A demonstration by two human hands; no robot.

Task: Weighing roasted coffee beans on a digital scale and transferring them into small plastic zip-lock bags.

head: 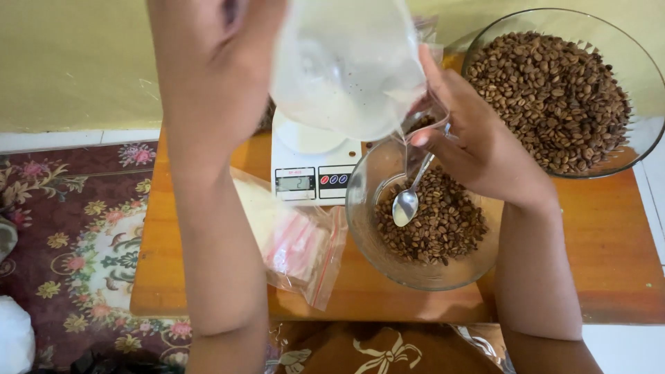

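Note:
My left hand (211,66) is raised close to the camera and grips a clear plastic bag (346,66) by its left edge. My right hand (478,142) pinches the bag's lower right corner and also holds a metal spoon (407,202). The spoon's bowl hangs empty over a small glass bowl (360,208) partly filled with coffee beans (436,221). The bag hangs above a white digital scale (312,170).
A large glass bowl (644,83) full of coffee beans stands at the back right of the low wooden table (609,242). A pack of clear bags with a red edge (298,246) lies left of the small bowl. A floral rug (76,242) covers the floor at left.

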